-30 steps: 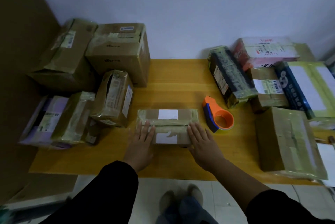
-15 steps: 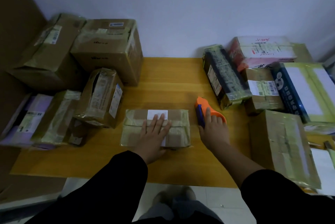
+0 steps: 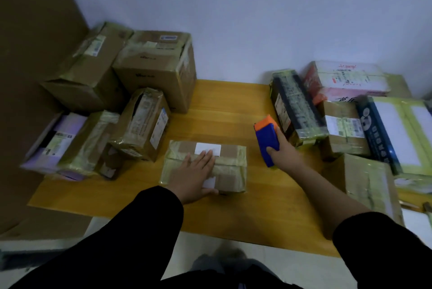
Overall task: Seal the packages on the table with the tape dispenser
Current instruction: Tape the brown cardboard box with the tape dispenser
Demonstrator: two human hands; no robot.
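Now that I have lifted it off the wood, the tape dispenser (image 3: 266, 139) is in my right hand (image 3: 284, 155), orange end away from me and blue body toward me. It is held up just to the right of the package (image 3: 231, 167), clear of the table (image 3: 224, 106). A second ago it lay on its side out there while both my palms were flat on the package. My thumb lies across the blue face and my fingers wrap round the far side, so I'd call the grip firm. I cannot see where the tape's free end is.

My left hand (image 3: 194, 171) has slid to the middle of the package top and presses down, fingers straight and close together, their tips at the white label (image 3: 208, 148). That reads to me as steadying done and taping about to start. Next the dispenser has to come across onto the seam, and my left fingers are in its way.

Around us, the big boxes (image 3: 154, 71) on the left and the wrapped parcels (image 3: 297, 106) on the right sit as they did.
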